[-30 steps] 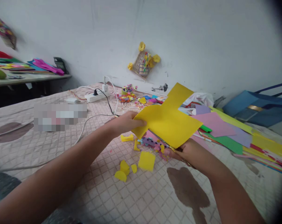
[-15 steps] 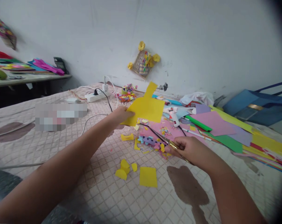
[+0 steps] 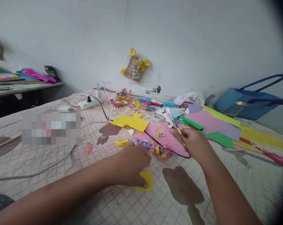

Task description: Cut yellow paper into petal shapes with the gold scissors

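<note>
My left hand [image 3: 129,163] is low over the table with its fingers stretched out and apart. Its thumb lies on a small yellow paper square [image 3: 149,181], and other yellow bits are mostly hidden beneath the palm. In my right hand [image 3: 194,140] is a pair of scissors [image 3: 179,129] with gold handles, blades pointing up and away. A larger cut yellow sheet [image 3: 139,123] lies flat beyond my left hand. Just past my left fingertips is a purple dotted strip with paper flowers [image 3: 160,150], and a curled yellow piece [image 3: 122,142] sits beside it.
A white hot glue gun [image 3: 168,118] rests on pink paper, its black cord curving near my right hand. Stacked coloured sheets [image 3: 207,122] spread to the right, with a blue bag [image 3: 241,103] behind. A white power strip [image 3: 91,102] and cables occupy the left.
The larger yellow sheet has left my left hand and now lies on the table. That hand has come down nearer to the yellow square. The scissors now point more upward.
</note>
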`<action>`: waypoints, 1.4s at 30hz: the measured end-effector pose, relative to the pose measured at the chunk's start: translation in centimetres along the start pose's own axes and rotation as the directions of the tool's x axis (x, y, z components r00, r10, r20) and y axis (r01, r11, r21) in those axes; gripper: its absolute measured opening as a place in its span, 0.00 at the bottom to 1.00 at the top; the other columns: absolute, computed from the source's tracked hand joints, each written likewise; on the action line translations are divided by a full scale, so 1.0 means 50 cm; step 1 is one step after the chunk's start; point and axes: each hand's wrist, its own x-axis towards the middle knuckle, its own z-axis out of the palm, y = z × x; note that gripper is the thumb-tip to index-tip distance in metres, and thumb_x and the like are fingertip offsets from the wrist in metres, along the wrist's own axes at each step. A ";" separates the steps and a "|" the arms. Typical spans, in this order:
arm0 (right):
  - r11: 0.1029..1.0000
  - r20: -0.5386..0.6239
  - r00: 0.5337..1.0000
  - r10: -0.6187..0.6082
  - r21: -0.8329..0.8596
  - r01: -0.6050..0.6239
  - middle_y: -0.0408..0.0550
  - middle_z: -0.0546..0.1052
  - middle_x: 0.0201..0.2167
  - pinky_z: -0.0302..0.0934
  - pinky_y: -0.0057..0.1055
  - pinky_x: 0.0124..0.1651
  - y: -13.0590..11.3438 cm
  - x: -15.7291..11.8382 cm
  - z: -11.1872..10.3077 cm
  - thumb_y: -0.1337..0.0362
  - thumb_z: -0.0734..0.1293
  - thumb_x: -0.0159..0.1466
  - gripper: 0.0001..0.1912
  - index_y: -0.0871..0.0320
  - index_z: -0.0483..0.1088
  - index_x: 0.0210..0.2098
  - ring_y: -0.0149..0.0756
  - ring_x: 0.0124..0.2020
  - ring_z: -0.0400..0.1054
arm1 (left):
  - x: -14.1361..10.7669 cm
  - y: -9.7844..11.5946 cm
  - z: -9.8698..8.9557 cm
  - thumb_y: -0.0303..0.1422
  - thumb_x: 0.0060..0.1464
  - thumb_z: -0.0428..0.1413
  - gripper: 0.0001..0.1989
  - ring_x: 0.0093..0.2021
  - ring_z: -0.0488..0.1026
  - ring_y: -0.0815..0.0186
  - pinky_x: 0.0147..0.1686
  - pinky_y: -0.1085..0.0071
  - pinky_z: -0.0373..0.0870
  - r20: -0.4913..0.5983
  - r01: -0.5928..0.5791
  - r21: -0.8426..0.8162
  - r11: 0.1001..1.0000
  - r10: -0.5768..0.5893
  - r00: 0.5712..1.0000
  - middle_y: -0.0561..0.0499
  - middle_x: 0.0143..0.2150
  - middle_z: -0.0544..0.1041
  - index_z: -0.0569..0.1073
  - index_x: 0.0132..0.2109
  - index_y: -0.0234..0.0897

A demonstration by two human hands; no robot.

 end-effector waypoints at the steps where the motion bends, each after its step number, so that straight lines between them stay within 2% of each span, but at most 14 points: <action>1: 0.999 -0.009 1.000 0.019 0.036 -0.018 0.40 0.62 0.11 0.47 0.26 0.18 -0.001 -0.001 0.000 0.47 0.61 0.56 0.22 0.55 0.56 0.15 0.31 0.14 0.56 | 0.002 0.000 0.008 0.41 0.43 0.58 0.17 0.42 0.67 0.55 0.43 0.60 0.62 0.030 -0.011 0.006 1.000 0.010 0.999 0.44 0.39 0.72 0.72 0.39 0.34; 6: 0.956 0.045 0.999 -0.011 0.294 -0.003 0.36 0.59 0.11 0.46 0.25 0.18 -0.016 -0.007 0.012 0.48 0.64 0.55 0.20 0.55 0.55 0.19 0.28 0.13 0.53 | 0.010 -0.006 0.012 0.31 0.44 0.55 0.09 0.40 0.68 0.60 0.38 0.67 0.65 0.160 -0.015 -0.114 0.993 0.034 0.986 0.47 0.39 0.72 0.71 0.37 0.36; 11: 0.915 0.068 0.996 -0.058 0.404 0.026 0.37 0.63 0.15 0.50 0.25 0.20 -0.033 -0.011 0.026 0.51 0.66 0.54 0.18 0.56 0.57 0.22 0.28 0.17 0.55 | 0.006 0.000 0.012 0.28 0.41 0.54 0.22 0.38 0.70 0.61 0.31 0.70 0.65 0.176 0.107 -0.203 0.973 -0.072 0.982 0.48 0.40 0.73 0.65 0.47 0.40; 13: 0.898 0.041 0.998 -0.048 0.439 0.025 0.37 0.62 0.16 0.50 0.26 0.21 -0.035 -0.012 0.030 0.51 0.66 0.54 0.18 0.56 0.56 0.22 0.28 0.18 0.55 | 0.008 -0.002 0.016 0.30 0.40 0.54 0.19 0.36 0.71 0.61 0.28 0.71 0.64 0.180 0.133 -0.193 0.972 -0.099 0.979 0.48 0.39 0.73 0.67 0.44 0.39; 15: 0.868 0.003 0.999 -0.048 0.494 0.040 0.37 0.61 0.16 0.50 0.25 0.21 -0.035 -0.013 0.032 0.52 0.67 0.54 0.18 0.56 0.56 0.21 0.28 0.18 0.54 | 0.011 -0.006 0.018 0.32 0.40 0.55 0.12 0.36 0.70 0.60 0.29 0.70 0.64 0.178 0.130 -0.179 0.975 -0.098 0.979 0.48 0.37 0.74 0.70 0.37 0.38; 17: 0.814 0.003 0.999 -0.054 0.580 0.042 0.36 0.61 0.16 0.49 0.25 0.21 -0.034 -0.014 0.033 0.53 0.67 0.54 0.18 0.56 0.56 0.22 0.27 0.17 0.53 | 0.015 -0.009 0.015 0.31 0.42 0.54 0.06 0.37 0.69 0.62 0.32 0.71 0.64 0.141 0.074 -0.205 0.976 -0.045 0.989 0.49 0.36 0.73 0.69 0.32 0.37; 19: 0.730 0.074 0.994 -0.080 0.684 0.008 0.37 0.63 0.16 0.50 0.25 0.20 -0.035 -0.017 0.035 0.53 0.68 0.54 0.17 0.56 0.57 0.23 0.27 0.16 0.54 | 0.018 -0.013 0.009 0.27 0.44 0.51 0.04 0.34 0.68 0.66 0.31 0.73 0.63 0.077 0.027 -0.277 0.961 -0.006 0.997 0.51 0.34 0.72 0.67 0.31 0.37; 22: 0.623 0.196 0.967 -0.164 0.780 -0.052 0.39 0.68 0.19 0.54 0.26 0.22 -0.041 -0.023 0.042 0.52 0.68 0.53 0.17 0.56 0.59 0.26 0.28 0.17 0.59 | 0.023 -0.020 -0.002 0.25 0.46 0.48 0.04 0.28 0.66 0.70 0.26 0.75 0.61 -0.076 0.047 -0.442 0.896 -0.090 0.993 0.54 0.30 0.69 0.63 0.32 0.37; 25: 0.549 0.275 0.927 -0.257 0.831 -0.094 0.38 0.67 0.18 0.53 0.25 0.20 -0.052 -0.031 0.055 0.53 0.69 0.53 0.18 0.56 0.58 0.24 0.27 0.16 0.59 | 0.026 -0.029 -0.006 0.24 0.47 0.49 0.04 0.26 0.65 0.73 0.24 0.77 0.60 -0.223 0.013 -0.630 0.777 -0.196 0.955 0.56 0.27 0.66 0.61 0.32 0.37; 28: 0.482 0.314 0.888 -0.336 0.867 -0.125 0.35 0.63 0.14 0.48 0.22 0.17 -0.065 -0.039 0.066 0.53 0.70 0.52 0.19 0.56 0.57 0.22 0.25 0.14 0.53 | 0.029 -0.037 -0.007 0.27 0.50 0.50 0.01 0.23 0.64 0.74 0.22 0.77 0.61 -0.266 -0.048 -0.740 0.671 -0.226 0.937 0.56 0.25 0.66 0.65 0.33 0.35; 30: 0.451 0.307 0.883 -0.356 0.884 -0.126 0.34 0.61 0.14 0.47 0.22 0.17 -0.070 -0.042 0.068 0.54 0.70 0.52 0.19 0.56 0.57 0.22 0.24 0.14 0.52 | 0.029 -0.040 -0.009 0.30 0.51 0.51 0.03 0.23 0.65 0.73 0.23 0.77 0.62 -0.274 -0.076 -0.759 0.646 -0.212 0.938 0.55 0.24 0.68 0.67 0.33 0.34; 34: 0.443 0.301 0.898 -0.322 0.886 -0.138 0.34 0.60 0.14 0.47 0.21 0.17 -0.075 -0.045 0.062 0.55 0.70 0.52 0.18 0.57 0.58 0.21 0.23 0.14 0.53 | 0.029 -0.039 -0.020 0.26 0.49 0.50 0.05 0.25 0.66 0.73 0.25 0.77 0.62 -0.300 -0.080 -0.656 0.750 -0.162 0.940 0.54 0.26 0.71 0.71 0.33 0.34; 38: 0.424 0.365 0.876 -0.316 0.880 -0.213 0.35 0.62 0.15 0.51 0.21 0.18 -0.083 -0.049 0.057 0.53 0.71 0.50 0.20 0.57 0.58 0.22 0.25 0.16 0.58 | 0.027 -0.034 -0.022 0.23 0.50 0.47 0.08 0.27 0.65 0.72 0.28 0.75 0.61 -0.353 -0.100 -0.467 0.878 -0.081 0.932 0.54 0.26 0.72 0.71 0.31 0.35; 42: 0.449 0.412 0.870 -0.270 0.854 -0.264 0.38 0.67 0.16 0.54 0.22 0.19 -0.092 -0.052 0.054 0.49 0.69 0.52 0.20 0.58 0.60 0.24 0.24 0.14 0.58 | 0.023 -0.032 -0.014 0.24 0.49 0.48 0.08 0.31 0.67 0.70 0.29 0.75 0.62 -0.398 -0.039 -0.473 0.880 -0.173 0.901 0.53 0.33 0.72 0.65 0.38 0.36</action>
